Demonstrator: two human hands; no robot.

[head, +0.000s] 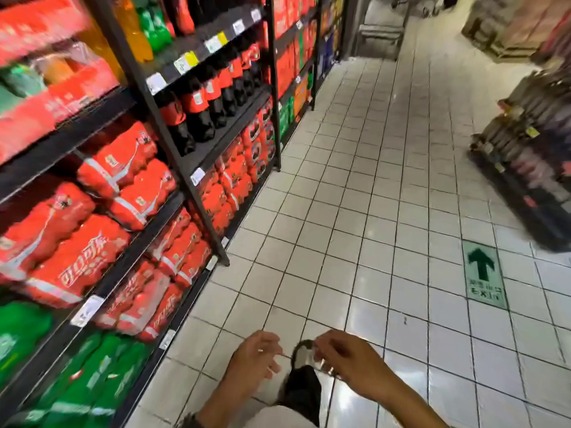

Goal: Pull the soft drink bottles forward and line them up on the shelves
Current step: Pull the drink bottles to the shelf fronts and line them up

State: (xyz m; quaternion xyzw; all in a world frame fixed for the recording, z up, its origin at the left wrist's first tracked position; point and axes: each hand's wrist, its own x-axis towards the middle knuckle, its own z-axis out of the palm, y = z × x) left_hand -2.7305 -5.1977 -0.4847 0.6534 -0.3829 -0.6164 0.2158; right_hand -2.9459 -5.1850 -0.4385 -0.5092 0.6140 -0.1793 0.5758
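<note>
Dark cola bottles with red labels (pixel 197 103) stand in a row on a black shelf (pixel 216 143) at the left, with orange and green bottles (pixel 145 29) on the shelf above. Red shrink-wrapped packs (pixel 123 177) fill the lower shelves, and green packs (pixel 89 378) lie at the bottom left. My left hand (pixel 256 356) and my right hand (pixel 346 359) hang low at the bottom centre, over the floor and away from the shelves. Both hold nothing, with the fingers loosely curled and apart. The picture is blurred.
A white tiled aisle floor (pixel 386 180) runs ahead. A green arrow exit sticker (pixel 483 273) is on the floor at right. A low stacked display (pixel 531 143) stands at the right edge. My shoe (pixel 301 356) shows between the hands.
</note>
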